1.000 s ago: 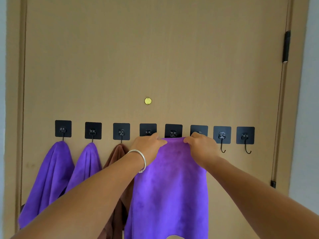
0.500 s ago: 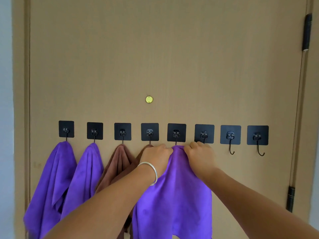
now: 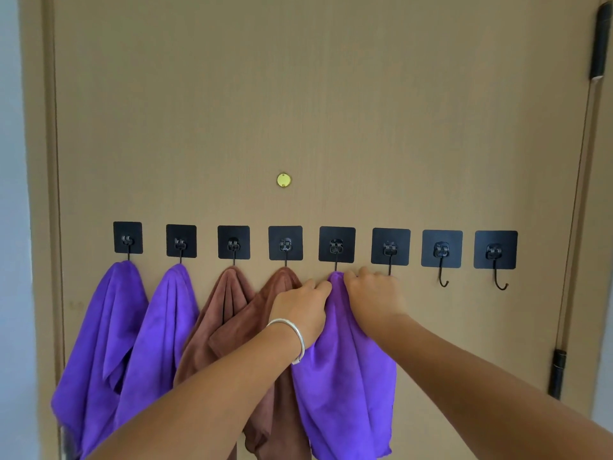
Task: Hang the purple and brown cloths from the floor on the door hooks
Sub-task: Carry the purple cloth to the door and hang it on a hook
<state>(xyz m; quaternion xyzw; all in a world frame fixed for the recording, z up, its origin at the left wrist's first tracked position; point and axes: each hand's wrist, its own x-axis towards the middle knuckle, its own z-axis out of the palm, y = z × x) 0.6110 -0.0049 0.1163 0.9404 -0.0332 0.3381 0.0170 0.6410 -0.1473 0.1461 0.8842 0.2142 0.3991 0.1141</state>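
A row of black adhesive hooks crosses the tan door point(image 3: 331, 111). A purple cloth point(image 3: 345, 386) hangs bunched at the fifth hook point(image 3: 336, 247). My left hand point(image 3: 300, 310) pinches its top from the left and my right hand point(image 3: 373, 298) grips it from the right, just under the hook. Two purple cloths point(image 3: 99, 333) point(image 3: 159, 336) hang on the first two hooks. Two brown cloths point(image 3: 225, 303) point(image 3: 262, 320) hang on the third and fourth. The sixth hook point(image 3: 390, 250) is partly hidden by my right hand.
The two rightmost hooks point(image 3: 442, 257) point(image 3: 496, 260) are bare. A brass peephole point(image 3: 284, 179) sits above the row. Black hinges point(image 3: 599, 41) point(image 3: 559, 373) run down the door's right edge, the frame point(image 3: 39, 194) stands at the left.
The purple cloth's top edge, held spread wide before, is now gathered into a narrow bunch at the fifth hook. Both hands have come closer together and lowered slightly.
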